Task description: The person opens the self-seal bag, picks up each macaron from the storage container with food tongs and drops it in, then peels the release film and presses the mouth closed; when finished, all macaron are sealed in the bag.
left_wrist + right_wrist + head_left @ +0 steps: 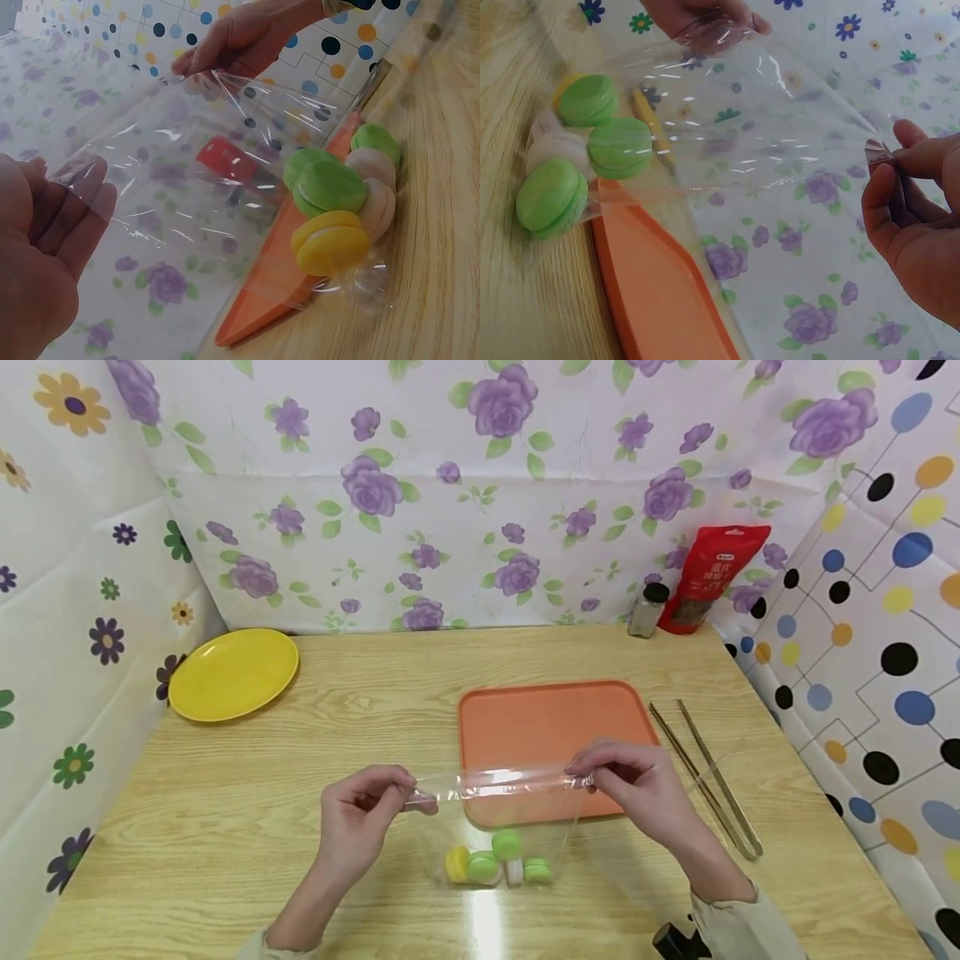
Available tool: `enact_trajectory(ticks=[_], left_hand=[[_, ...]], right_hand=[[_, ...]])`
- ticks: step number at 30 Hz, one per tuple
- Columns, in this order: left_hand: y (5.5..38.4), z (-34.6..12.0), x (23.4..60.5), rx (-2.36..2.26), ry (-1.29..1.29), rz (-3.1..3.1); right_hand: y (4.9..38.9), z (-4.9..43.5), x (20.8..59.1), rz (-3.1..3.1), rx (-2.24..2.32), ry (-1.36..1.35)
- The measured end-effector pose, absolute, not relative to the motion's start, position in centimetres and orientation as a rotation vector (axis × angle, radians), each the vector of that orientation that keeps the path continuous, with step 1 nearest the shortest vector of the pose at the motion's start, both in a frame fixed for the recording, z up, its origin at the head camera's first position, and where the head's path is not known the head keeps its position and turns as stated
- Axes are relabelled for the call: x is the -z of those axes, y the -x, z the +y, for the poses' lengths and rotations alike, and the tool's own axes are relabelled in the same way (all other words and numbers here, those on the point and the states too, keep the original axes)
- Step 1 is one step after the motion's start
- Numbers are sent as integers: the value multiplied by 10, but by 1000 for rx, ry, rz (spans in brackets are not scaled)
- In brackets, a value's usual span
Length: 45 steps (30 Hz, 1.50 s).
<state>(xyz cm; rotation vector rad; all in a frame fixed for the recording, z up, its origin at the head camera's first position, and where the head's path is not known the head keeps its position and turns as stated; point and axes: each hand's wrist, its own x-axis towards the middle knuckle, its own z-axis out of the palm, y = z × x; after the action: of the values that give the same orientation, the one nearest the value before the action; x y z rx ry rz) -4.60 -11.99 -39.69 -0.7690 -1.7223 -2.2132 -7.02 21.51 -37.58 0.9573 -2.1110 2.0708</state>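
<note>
A clear plastic bag (498, 814) is stretched between both hands by its upper edge. My left hand (363, 818) pinches the left corner, and my right hand (633, 785) pinches the right corner between thumb and fingers. Several macarons lie in the bottom of the bag: a yellow macaron (330, 244), green macarons (620, 148) and pale pinkish ones (373, 166). In the head view the bag's top overlaps the front part of the orange tray (555, 718).
A yellow plate (234, 675) sits at the back left. Metal tongs (708, 777) lie right of the tray. A spice jar (648, 610) and a red pouch (712, 578) stand in the back right corner. Patterned cloth walls enclose the wooden table (360, 693).
</note>
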Motion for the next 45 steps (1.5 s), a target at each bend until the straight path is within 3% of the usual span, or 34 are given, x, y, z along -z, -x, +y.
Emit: enact_trajectory(ticks=[9,25,35,45], left_hand=[[52,-121,400,2105,949,-1723],[51,-122,401,1990,975,-1764],[53,-121,400,1970,1000,-1781],[49,-120,399,2022,858,-1821]], right_hand=[[73,221,376,-2005,-1960,-1181],[82,226,378,-1840,-1915,-1503],[78,224,376,-1889,-1793,-1425],[78,223,377,-1910,-1750,-1410]])
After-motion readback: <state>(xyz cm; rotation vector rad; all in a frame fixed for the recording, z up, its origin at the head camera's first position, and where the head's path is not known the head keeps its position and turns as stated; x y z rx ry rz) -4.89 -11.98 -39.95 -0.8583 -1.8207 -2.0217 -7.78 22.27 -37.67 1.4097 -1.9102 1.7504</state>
